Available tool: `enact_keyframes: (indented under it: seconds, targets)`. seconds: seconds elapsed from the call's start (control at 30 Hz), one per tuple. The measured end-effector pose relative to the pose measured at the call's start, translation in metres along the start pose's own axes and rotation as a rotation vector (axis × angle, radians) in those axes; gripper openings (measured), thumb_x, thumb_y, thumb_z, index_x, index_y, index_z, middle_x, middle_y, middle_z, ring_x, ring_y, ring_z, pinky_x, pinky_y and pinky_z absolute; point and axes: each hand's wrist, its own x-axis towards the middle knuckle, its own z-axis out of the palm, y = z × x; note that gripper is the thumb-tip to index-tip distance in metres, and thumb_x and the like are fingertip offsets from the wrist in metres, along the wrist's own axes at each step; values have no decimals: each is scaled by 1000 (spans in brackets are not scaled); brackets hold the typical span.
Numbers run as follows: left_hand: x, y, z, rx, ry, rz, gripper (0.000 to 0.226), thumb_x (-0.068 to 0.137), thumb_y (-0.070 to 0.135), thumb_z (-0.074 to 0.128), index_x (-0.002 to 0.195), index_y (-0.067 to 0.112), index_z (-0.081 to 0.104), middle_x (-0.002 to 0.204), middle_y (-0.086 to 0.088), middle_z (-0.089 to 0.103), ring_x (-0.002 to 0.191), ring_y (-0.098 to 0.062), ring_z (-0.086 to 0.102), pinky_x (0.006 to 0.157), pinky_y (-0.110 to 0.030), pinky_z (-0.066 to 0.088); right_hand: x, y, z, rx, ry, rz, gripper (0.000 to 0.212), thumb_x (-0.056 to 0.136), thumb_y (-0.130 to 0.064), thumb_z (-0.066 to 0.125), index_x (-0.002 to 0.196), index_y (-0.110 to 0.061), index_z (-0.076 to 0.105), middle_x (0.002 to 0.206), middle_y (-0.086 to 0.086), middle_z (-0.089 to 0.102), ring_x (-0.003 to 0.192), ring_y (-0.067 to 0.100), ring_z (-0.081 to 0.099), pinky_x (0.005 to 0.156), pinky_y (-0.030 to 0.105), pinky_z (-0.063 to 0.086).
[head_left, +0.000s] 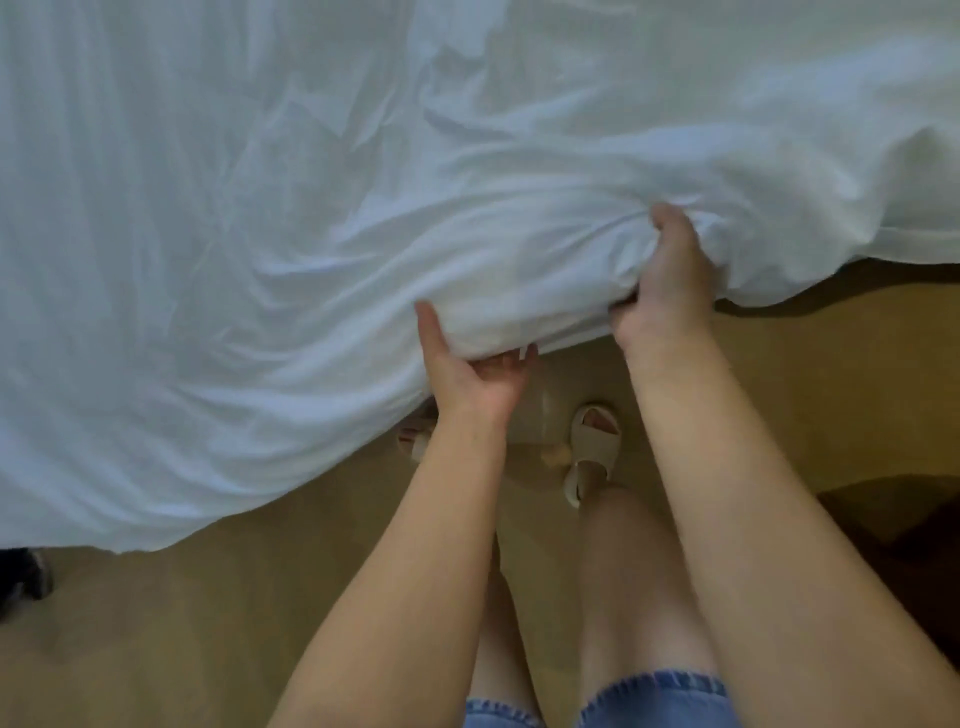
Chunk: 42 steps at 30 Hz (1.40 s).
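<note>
The white sheet (260, 208) lies spread over the bed, and its near edge hangs down toward the floor (208, 623). One bunched part of that edge is lifted up in both hands.

What could go wrong? The sheet looks soft and slippery, so a hard tug might pull it out of the hands. The left hand (467, 374) seems to have the looser hold, so that side would likely slip first. The edge hangs low on the left side too, and it could drag on the floor and get dirty. The feet in pale sandals (592, 447) stand very near the hanging cloth, so a step forward might land on it and yank it down. A pull from only one spot could also make more wrinkles instead of a smooth bed.

The left hand is turned palm up under the fold. Its thumb lies on top and its fingers poke out below, so it pinches the cloth between them. The right hand (660, 291) comes from above, with its fingers curled tight into a bunch of cloth. Both arms reach forward, nearly straight, with the hands near each other but not touching.
</note>
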Motion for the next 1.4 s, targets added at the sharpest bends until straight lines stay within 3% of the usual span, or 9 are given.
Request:
enact_keyframes:
  seconds: [0.27, 0.47, 0.63, 0.87, 0.97, 1.03, 1.13, 1.27, 1.4]
  targets:
    - [-9, -47, -21, 318, 225, -35, 51, 92, 46, 54, 134, 17, 51, 132, -12, 57, 118, -34, 54, 103, -53, 39, 5, -3, -93, -285, 147, 82, 12, 88, -30, 64, 98, -23, 60, 102, 1, 68, 81, 13, 66, 61, 27, 53]
    - [-18, -63, 19, 573, 139, -238, 38, 90, 32, 55, 124, 15, 57, 118, -9, 64, 102, -28, 63, 78, -39, 53, 34, -94, -105, 110, 15, -119, 56, 79, -61, 61, 117, -20, 57, 119, 9, 65, 108, 28, 63, 90, 47, 52]
    - [-24, -92, 75, 780, 124, -356, 51, 89, 41, 56, 129, 13, 42, 140, -13, 45, 126, -30, 46, 106, -44, 32, 58, -171, -81, 142, 136, -213, 63, 72, -62, 70, 115, -17, 60, 114, 10, 66, 103, 29, 64, 79, 46, 57]
    - [-6, -116, 134, 726, 16, -616, 75, 71, 77, 51, 121, 22, 60, 120, -2, 64, 108, -29, 62, 100, -39, 44, 71, -194, -34, 8, 464, -251, 41, 90, -12, 58, 130, -12, 50, 123, 9, 61, 109, 28, 60, 94, 42, 50]
    - [13, -123, 133, 586, 112, -637, 84, 64, 77, 58, 125, 19, 53, 126, -11, 58, 114, -37, 56, 100, -46, 42, 54, -220, -43, 73, 501, -357, 37, 80, -3, 55, 116, -8, 59, 97, 6, 68, 83, 26, 69, 64, 34, 57]
    - [18, -129, 125, 569, 121, -573, 71, 78, 66, 56, 130, 18, 49, 135, -14, 51, 122, -39, 48, 101, -46, 37, 38, -234, -76, 28, 496, -460, 29, 71, 0, 62, 98, -10, 65, 80, 3, 71, 65, 21, 71, 55, 34, 56]
    - [31, -136, 98, 534, 85, -333, 39, 98, 30, 43, 131, 11, 50, 128, -8, 56, 119, -29, 53, 80, -37, 48, 39, -228, -114, -125, 513, -481, 27, 78, -2, 69, 100, -17, 66, 93, -2, 71, 82, 16, 70, 78, 38, 59]
    - [39, -124, 46, 530, 243, -5, 6, 90, 10, 59, 89, 8, 64, 92, -5, 66, 66, -14, 68, 46, -21, 52, 88, -194, -120, -233, 609, -341, 43, 80, -28, 75, 116, -14, 55, 105, -3, 63, 97, 16, 65, 88, 34, 54]
    - [45, -145, 39, 491, 249, -28, 30, 92, 31, 59, 115, 12, 61, 122, -3, 63, 92, -18, 65, 72, -32, 58, 84, -140, -123, -165, 233, 100, 87, 59, -69, 69, 130, -23, 52, 124, 1, 62, 109, 22, 61, 96, 42, 49]
